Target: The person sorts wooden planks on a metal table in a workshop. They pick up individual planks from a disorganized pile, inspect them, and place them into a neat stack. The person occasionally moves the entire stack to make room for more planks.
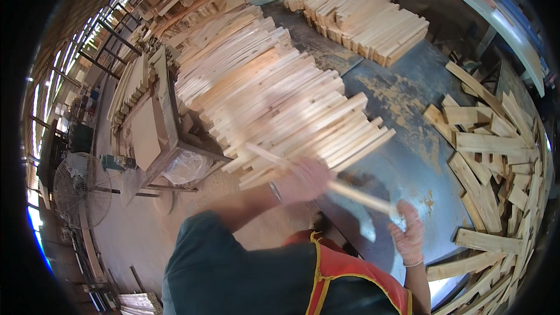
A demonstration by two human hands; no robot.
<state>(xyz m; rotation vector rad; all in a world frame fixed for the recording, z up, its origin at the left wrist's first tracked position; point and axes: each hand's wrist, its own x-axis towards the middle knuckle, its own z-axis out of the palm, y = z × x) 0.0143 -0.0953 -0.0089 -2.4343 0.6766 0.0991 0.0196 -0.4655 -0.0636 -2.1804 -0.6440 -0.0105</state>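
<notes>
Dusty blue-grey metal tabletop (408, 163) right of centre! Lower middle, the pale-gloved left hand (303, 181) closes round a long, pale wooden strip (361, 196); the pale-gloved right hand (409, 234), fingers parted, meets its right end, perhaps touching.

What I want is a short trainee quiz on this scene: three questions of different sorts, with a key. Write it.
1. Multiple choice: what is the left hand gripping?
A) a metal pipe
B) a wooden strip
C) a hammer

2. True or false: the apron is red with yellow edging.

3. Fill in: the fan stands toward the picture's ____ side.

Key:
1. B; the strip crosses the left hand, and its near end lies by the right hand.
2. True.
3. Left.
</notes>
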